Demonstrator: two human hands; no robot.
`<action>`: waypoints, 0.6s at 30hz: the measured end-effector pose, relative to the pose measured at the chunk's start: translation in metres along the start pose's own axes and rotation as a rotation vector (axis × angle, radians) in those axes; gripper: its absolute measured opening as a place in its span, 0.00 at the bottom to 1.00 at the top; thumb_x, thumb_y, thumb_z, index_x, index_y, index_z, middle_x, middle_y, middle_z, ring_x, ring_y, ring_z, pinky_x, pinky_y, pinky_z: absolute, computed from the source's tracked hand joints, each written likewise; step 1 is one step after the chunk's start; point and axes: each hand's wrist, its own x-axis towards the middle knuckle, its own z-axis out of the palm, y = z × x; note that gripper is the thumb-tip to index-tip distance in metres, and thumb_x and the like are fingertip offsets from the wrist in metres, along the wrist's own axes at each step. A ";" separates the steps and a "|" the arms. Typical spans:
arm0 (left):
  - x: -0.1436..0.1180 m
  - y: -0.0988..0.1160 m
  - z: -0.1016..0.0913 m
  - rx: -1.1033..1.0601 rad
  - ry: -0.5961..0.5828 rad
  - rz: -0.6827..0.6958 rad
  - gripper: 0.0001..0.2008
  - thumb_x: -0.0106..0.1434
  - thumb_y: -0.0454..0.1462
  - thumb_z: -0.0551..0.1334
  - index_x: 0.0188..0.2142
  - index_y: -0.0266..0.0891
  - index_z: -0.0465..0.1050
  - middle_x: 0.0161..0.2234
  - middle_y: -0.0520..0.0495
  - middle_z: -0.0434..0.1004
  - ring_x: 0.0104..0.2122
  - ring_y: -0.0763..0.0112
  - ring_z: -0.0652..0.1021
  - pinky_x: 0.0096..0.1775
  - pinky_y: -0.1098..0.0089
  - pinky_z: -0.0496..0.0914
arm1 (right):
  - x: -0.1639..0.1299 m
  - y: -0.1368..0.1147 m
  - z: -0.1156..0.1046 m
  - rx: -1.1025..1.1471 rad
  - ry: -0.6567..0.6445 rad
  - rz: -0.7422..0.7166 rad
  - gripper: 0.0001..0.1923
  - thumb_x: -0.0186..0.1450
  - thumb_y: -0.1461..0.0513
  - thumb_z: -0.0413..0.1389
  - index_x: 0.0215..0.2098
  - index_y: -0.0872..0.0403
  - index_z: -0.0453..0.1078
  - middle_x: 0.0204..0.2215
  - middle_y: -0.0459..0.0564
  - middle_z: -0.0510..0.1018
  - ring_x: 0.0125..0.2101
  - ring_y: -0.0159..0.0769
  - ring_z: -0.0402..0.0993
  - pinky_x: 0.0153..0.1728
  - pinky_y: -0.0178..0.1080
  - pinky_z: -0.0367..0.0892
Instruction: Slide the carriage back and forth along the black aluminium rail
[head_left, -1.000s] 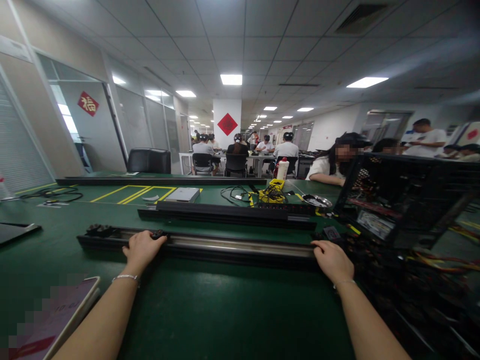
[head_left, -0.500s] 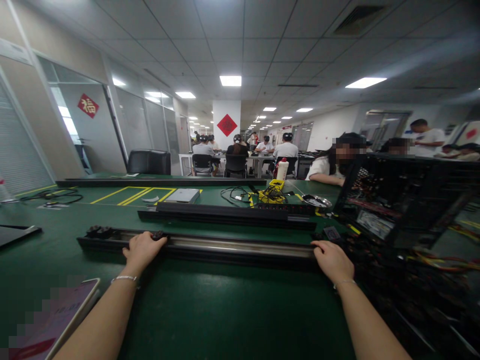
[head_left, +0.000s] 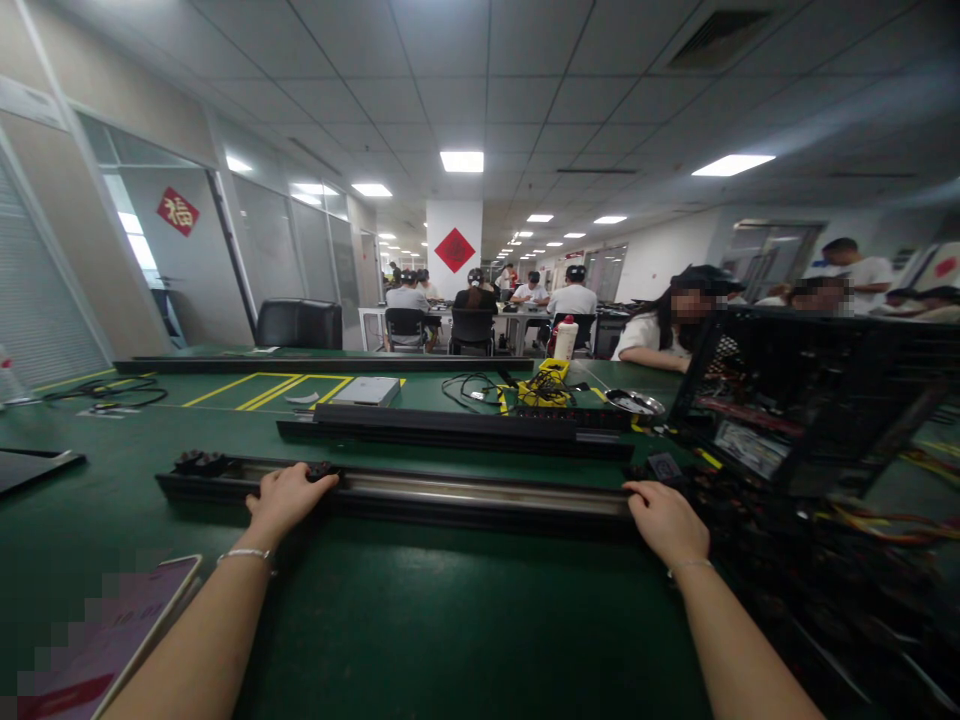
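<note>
Left hand and right hand rest palm-down, fingers curled over the near edge of a long black rail lying crosswise on the green table. A phone lies at 8 o'clock; an open computer case stands at 2 o'clock.

Both hands on long black rail, frame center: left hand near its left end, right hand at right end. Green table underneath.

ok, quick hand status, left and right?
Left hand: fingers curled over the long black rail, gripping it.
Right hand: resting on the rail's right end; grip cannot be told.
</note>
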 end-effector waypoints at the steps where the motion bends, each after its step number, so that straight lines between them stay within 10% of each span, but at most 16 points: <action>1: 0.000 0.000 0.000 0.004 -0.002 -0.002 0.27 0.49 0.58 0.50 0.36 0.42 0.69 0.50 0.35 0.69 0.55 0.40 0.60 0.47 0.41 0.57 | 0.000 0.000 0.000 -0.003 0.002 -0.002 0.19 0.59 0.61 0.43 0.39 0.48 0.75 0.45 0.43 0.75 0.47 0.35 0.67 0.48 0.37 0.61; 18: 0.003 -0.001 -0.002 0.066 -0.074 0.023 0.34 0.49 0.61 0.47 0.44 0.40 0.69 0.55 0.36 0.64 0.57 0.41 0.57 0.49 0.40 0.56 | 0.001 0.001 0.001 -0.012 0.011 0.004 0.19 0.59 0.61 0.43 0.38 0.47 0.75 0.44 0.43 0.75 0.47 0.35 0.67 0.48 0.37 0.62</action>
